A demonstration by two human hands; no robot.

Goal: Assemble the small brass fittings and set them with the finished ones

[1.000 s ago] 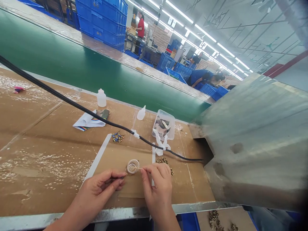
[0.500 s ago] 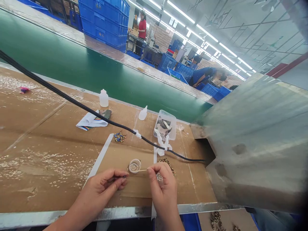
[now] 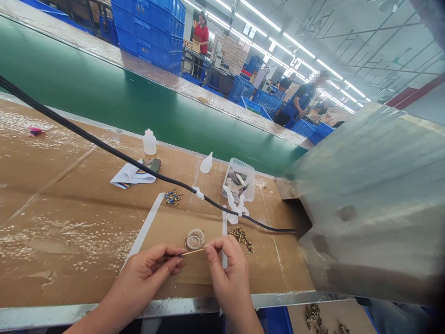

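My left hand [image 3: 149, 273] pinches a small dark part [image 3: 181, 254] between thumb and forefinger. My right hand [image 3: 226, 273] grips a thin wooden stick [image 3: 192, 252], and the stick's tip reaches that part. Just above the stick stands a small clear round cup [image 3: 194, 240] on a cardboard sheet [image 3: 181, 227]. It is close to both hands but apart from them. To the right of my right hand lies a heap of small brass rings [image 3: 241, 238]. Some small blue-and-brass parts [image 3: 173, 198] lie further up.
A black cable [image 3: 139, 166] crosses the cardboard-covered bench towards a dented metal hood [image 3: 368, 195] on the right. Two white plastic bottles [image 3: 149, 142], a plastic tub [image 3: 238, 180] and folded paper [image 3: 132, 174] stand beyond. A green conveyor belt [image 3: 104, 93] runs behind, with co-workers among blue crates.
My right hand has moved left from over the brass rings, bringing the stick past the cup to my left fingertips. The co-worker in blue has straightened up.
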